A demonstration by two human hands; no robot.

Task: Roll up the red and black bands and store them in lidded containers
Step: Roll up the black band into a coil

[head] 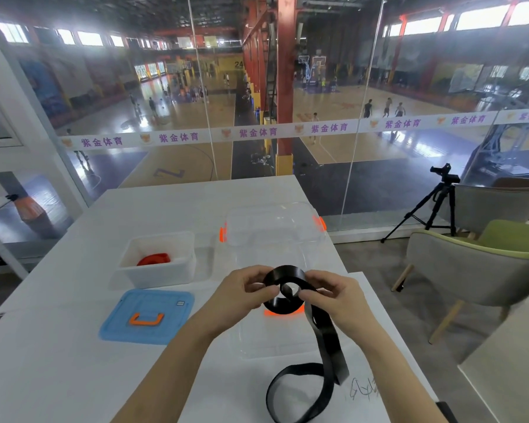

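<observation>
White table [74, 346] against a glass wall, basketball courts far below. Held above the tabletop, black band [287, 274], partly wound into a loose coil. Pinched on its left side by the left hand [242, 290], thumb and fingers curled in on the coil's edge. Gripped on its right side by the right hand [333, 296], fingers bent round the strap where the coil lets go. Unwound length hanging below the right hand, then lying in a slack loop on the table near the front edge. Directly beneath the hands, clear container [272, 349] with an orange latch [283, 312]; behind it, clear plastic piece with orange clips [275, 221]. To the left, white container [156, 277] with the red band [153, 259] rolled inside, uncovered. Just in front of that, blue lid [147, 303] flat on the table, orange handle [145, 319] up. Off to the right, green-and-grey chair [471, 270] and black tripod [434, 206].
</observation>
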